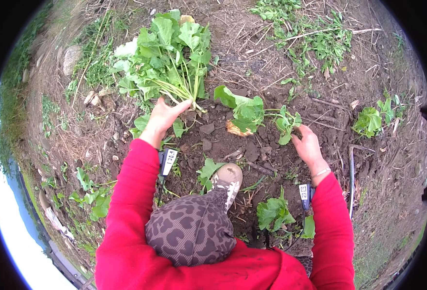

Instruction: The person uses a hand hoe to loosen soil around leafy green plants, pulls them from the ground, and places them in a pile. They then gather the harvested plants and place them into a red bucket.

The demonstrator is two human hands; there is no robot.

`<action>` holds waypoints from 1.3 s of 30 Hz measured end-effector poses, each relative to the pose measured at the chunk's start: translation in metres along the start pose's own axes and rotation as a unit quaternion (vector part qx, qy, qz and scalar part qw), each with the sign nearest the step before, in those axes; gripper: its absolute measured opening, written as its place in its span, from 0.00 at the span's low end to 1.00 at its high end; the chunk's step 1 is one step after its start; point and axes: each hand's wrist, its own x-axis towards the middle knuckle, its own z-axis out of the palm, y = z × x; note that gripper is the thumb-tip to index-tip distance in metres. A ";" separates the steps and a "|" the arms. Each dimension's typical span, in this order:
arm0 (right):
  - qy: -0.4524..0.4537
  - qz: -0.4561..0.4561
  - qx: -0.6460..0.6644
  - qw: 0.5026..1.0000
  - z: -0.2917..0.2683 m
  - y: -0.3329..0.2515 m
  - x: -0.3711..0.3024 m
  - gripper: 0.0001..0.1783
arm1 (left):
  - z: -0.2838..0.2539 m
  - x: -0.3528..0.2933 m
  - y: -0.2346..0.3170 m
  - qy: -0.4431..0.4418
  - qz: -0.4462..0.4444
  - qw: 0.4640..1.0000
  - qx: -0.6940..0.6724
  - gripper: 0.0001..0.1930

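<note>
A large bunch of leafy greens [167,60] lies on the soil at the far left, its pale stems pointing to the near right. My left hand [164,117] is at the stem ends, thumb and forefinger stretched apart; leaves partly hide the other fingers. Toward the right, my right hand [310,147] reaches to a small leafy plant [286,124], fingertips beside its leaves and thumb apart from them. A broad, drooping green leaf [245,108] lies between the hands, with a yellowed leaf [237,128] under it.
My shoe [229,179] stands on the soil between my arms. Other leafy plants grow near it [274,213] and at the right [368,121]. A thin bent rod [352,179] lies right of my right arm. A grey stone [72,59] sits far left; dry stalks litter the ground.
</note>
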 end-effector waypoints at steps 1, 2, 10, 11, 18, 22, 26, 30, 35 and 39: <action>0.030 0.009 -0.006 0.999 -0.007 -0.007 -0.008 0.16 | 0.011 0.004 0.000 -0.012 0.057 0.993 -0.098 0.46; 0.034 -0.012 -0.013 0.999 -0.013 -0.011 -0.019 0.16 | 0.020 0.008 0.001 -0.031 0.131 0.969 -0.207 0.45; 0.128 0.099 -0.117 0.980 -0.096 0.063 -0.152 0.07 | 0.065 0.054 -0.005 0.008 0.102 0.951 -0.292 0.46; 0.145 0.164 -0.126 0.967 -0.110 0.078 -0.171 0.07 | 0.071 0.058 -0.007 0.021 0.092 0.956 -0.277 0.48; 0.038 0.474 -0.184 0.860 -0.130 0.146 -0.246 0.20 | 0.087 0.080 -0.014 0.148 0.104 0.970 -0.163 0.51; 0.016 0.485 -0.181 0.855 -0.114 0.162 -0.252 0.17 | 0.084 0.069 -0.005 0.169 0.124 0.964 -0.164 0.43; 0.018 0.418 -0.132 0.899 -0.113 0.175 -0.248 0.16 | 0.068 0.058 0.009 0.158 0.035 0.955 -0.248 0.35; 0.020 0.380 -0.060 0.923 -0.120 0.187 -0.250 0.14 | 0.027 0.038 0.015 0.047 0.037 0.949 -0.308 0.26; 0.016 0.395 0.011 0.919 -0.105 0.216 -0.248 0.06 | -0.035 0.006 0.025 -0.072 -0.008 0.918 -0.390 0.17; 0.102 0.323 -0.076 0.938 -0.086 0.231 -0.246 0.05 | -0.064 -0.028 0.022 -0.020 0.009 0.903 -0.430 0.15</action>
